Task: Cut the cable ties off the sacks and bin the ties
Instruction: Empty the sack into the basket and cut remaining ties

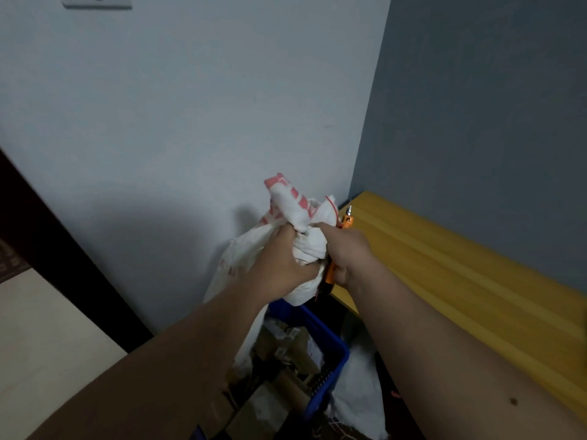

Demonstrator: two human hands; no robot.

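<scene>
Two hands work at the gathered neck of one white sack (pixel 254 249), which is held up before the wall. On the left side, my left hand (pixel 279 265) has its fingers curled tightly around the bunched cloth, just below the neck. Above these fingers the sack mouth with pink print stands up, and a thin red cable tie (pixel 332 204) shows at its right edge. My right hand (pixel 346 249) is closed around the orange cutters (pixel 344 222); their tip points up beyond the knuckles. I cannot tell if the blades are already on the tie, because the hand covers them. I think it is best to keep the neck taut, slide one blade under the tie only, and not nick the cloth. Below my wrists is the blue bin (pixel 330 344) for the tie.
</scene>
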